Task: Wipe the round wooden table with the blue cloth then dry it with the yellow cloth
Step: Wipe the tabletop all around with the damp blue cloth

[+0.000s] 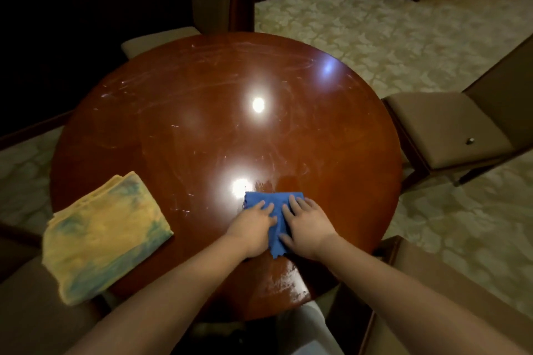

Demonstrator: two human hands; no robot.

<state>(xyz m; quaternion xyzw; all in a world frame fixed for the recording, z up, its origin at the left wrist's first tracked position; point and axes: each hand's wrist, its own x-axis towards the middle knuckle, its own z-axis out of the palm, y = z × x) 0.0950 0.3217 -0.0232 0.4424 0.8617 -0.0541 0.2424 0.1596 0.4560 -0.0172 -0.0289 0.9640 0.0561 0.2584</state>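
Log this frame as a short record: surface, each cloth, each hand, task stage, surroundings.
surface: round wooden table, glossy, streaked, with lamp glare
blue cloth: crumpled, lying near the table's near edge, under both hands
yellow cloth: folded, blue-stained, lying at the table's left edge, untouched
left hand: fingers spread, pressing on the blue cloth
right hand: fingers spread, pressing on the blue cloth
task stage: wiping; drying not yet begun
surroundings: chair at right, patterned carpet

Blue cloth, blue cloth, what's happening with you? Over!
Left hand and right hand flat on blue cloth, near edge of round wooden table. Yellow cloth folded, untouched, to the left. Nothing blocking.
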